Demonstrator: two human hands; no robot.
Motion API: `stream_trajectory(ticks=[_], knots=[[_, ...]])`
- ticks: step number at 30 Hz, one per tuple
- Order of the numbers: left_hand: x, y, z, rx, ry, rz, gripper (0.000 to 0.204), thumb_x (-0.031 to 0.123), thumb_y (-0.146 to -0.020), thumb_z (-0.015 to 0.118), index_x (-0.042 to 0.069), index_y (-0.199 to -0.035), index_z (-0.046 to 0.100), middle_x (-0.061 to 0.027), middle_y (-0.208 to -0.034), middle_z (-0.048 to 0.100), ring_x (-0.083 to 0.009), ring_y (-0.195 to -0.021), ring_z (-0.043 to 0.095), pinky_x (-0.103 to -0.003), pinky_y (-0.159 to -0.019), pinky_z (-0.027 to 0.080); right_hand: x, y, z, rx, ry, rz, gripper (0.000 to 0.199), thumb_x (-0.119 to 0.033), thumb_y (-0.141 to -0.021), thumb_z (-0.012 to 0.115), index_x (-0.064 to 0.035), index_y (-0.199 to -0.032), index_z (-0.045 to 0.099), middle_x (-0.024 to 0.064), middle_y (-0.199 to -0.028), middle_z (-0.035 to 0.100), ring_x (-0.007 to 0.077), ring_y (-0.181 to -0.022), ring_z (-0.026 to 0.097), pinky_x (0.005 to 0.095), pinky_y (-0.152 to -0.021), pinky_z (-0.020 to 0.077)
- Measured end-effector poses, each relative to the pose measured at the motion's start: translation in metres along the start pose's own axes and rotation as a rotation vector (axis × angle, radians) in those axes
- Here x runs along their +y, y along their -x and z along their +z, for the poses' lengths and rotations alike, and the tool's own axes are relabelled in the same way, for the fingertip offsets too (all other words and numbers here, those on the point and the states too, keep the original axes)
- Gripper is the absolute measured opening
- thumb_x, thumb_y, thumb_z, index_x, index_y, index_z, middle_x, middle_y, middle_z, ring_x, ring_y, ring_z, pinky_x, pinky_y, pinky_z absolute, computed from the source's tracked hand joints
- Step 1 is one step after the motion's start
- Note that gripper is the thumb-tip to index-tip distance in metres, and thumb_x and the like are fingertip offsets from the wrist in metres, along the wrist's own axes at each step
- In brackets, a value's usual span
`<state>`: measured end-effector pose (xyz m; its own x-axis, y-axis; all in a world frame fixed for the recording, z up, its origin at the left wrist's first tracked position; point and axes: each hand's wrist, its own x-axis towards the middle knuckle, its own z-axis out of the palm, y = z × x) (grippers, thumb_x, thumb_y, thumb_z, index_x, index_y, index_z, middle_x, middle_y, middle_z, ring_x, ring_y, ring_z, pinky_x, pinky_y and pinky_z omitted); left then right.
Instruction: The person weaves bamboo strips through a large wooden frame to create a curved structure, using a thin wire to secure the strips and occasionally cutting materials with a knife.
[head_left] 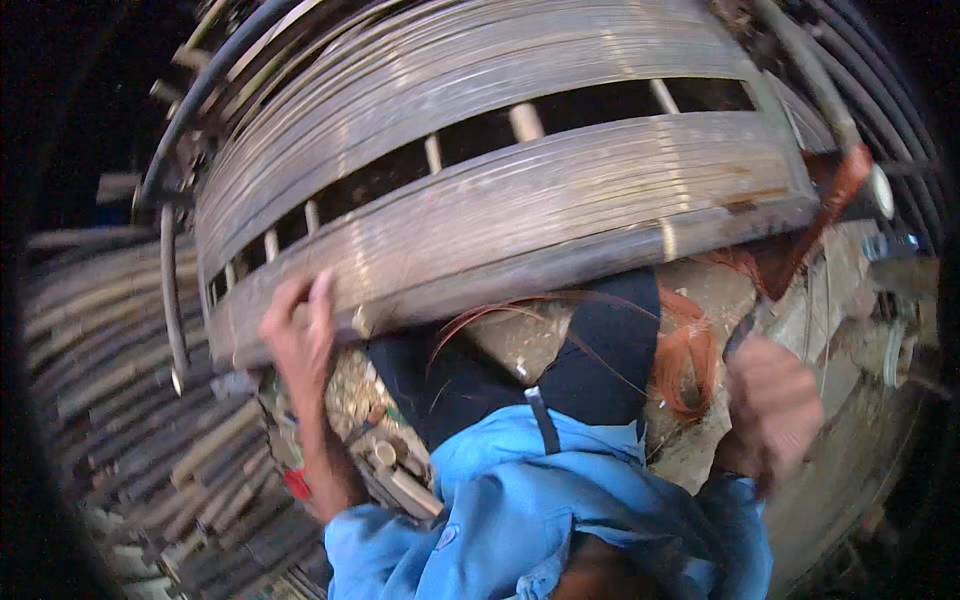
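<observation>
A slatted bamboo bench or rack (520, 190) stretches in front of me, with a thick pole along its near edge (590, 262). My left hand (303, 325) rests on the left part of that edge, its fingers bent and apart, holding nothing. Off to the right, away from the slats, my right hand (772, 400) is closed in a fist and blurred by motion. A short dark piece (740, 335) sticks out above it, too smeared to name. Reddish-brown strips (830, 215) wrap the right corner of the bamboo piece, and thin loose strands curve across my lap.
Many bamboo poles (120, 340) lie stacked on the left. Between my legs and the right-hand ground sits a tangle of orange fibre strands (688, 365). Bamboo offcuts (405, 490) and shavings litter the ground by my left arm. An upright pole (170, 290) stands at the left.
</observation>
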<state>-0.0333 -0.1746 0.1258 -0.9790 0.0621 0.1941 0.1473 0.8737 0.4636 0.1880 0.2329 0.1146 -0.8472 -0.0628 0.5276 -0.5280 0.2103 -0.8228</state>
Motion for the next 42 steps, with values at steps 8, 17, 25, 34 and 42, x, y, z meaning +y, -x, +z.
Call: stream_trajectory(ticks=[8, 17, 25, 34, 42], knots=[[-0.122, 0.046, 0.125, 0.054, -0.319, 0.271, 0.046, 0.044, -0.088, 0.081, 0.000, -0.087, 0.072, -0.0202, -0.086, 0.070, -0.0409, -0.085, 0.066, -0.052, -0.081, 0.052, -0.010, -0.041, 0.049, 0.095, 0.323, -0.008, 0.037, -0.041, -0.077, 0.081, -0.0050, -0.074, 0.074, 0.0078, -0.072, 0.071, 0.0229, -0.069, 0.067, 0.0374, -0.079, 0.0504], [-0.092, 0.062, 0.035, -0.659, 0.715, -0.149, 0.021, 0.019, -0.099, 0.072, -0.002, -0.099, 0.075, -0.0067, -0.086, 0.074, -0.0181, -0.079, 0.066, -0.037, -0.073, 0.052, 0.133, -0.130, 0.213, -0.218, 0.486, -0.070, 0.059, -0.028, -0.086, 0.086, -0.0070, -0.138, 0.068, 0.0133, -0.131, 0.072, 0.0307, -0.117, 0.068, 0.0438, -0.109, 0.0503], [-0.194, -0.047, -0.055, -0.149, 0.386, -0.319, 0.025, 0.023, -0.096, 0.078, -0.002, -0.099, 0.082, 0.0027, -0.075, 0.065, -0.0054, -0.072, 0.053, -0.027, -0.064, 0.043, 0.204, -0.181, 0.211, -0.324, 0.238, 0.157, 0.028, -0.032, -0.098, 0.076, -0.0055, -0.100, 0.083, 0.0145, -0.097, 0.079, 0.0311, -0.094, 0.075, 0.0417, -0.085, 0.0580], [-0.102, -0.178, 0.195, -0.356, -0.295, 0.230, 0.025, 0.031, -0.091, 0.075, 0.011, -0.103, 0.083, -0.0228, -0.097, 0.078, -0.0422, -0.093, 0.076, -0.053, -0.083, 0.061, 0.289, -0.231, 0.198, -0.249, 0.741, 0.666, 0.036, -0.033, -0.099, 0.064, -0.0088, -0.121, 0.078, 0.0256, -0.111, 0.076, 0.0453, -0.108, 0.072, 0.0528, -0.100, 0.0551], [-0.063, -0.192, 0.266, -0.797, 0.353, -0.041, 0.023, 0.022, -0.089, 0.071, 0.001, -0.086, 0.079, -0.0086, -0.068, 0.066, -0.0215, -0.060, 0.056, -0.043, -0.061, 0.048, 0.315, -0.237, 0.194, -0.380, 0.587, 0.794, 0.034, -0.032, -0.092, 0.062, -0.0084, -0.107, 0.081, 0.0267, -0.109, 0.076, 0.0440, -0.106, 0.073, 0.0522, -0.095, 0.0568]])
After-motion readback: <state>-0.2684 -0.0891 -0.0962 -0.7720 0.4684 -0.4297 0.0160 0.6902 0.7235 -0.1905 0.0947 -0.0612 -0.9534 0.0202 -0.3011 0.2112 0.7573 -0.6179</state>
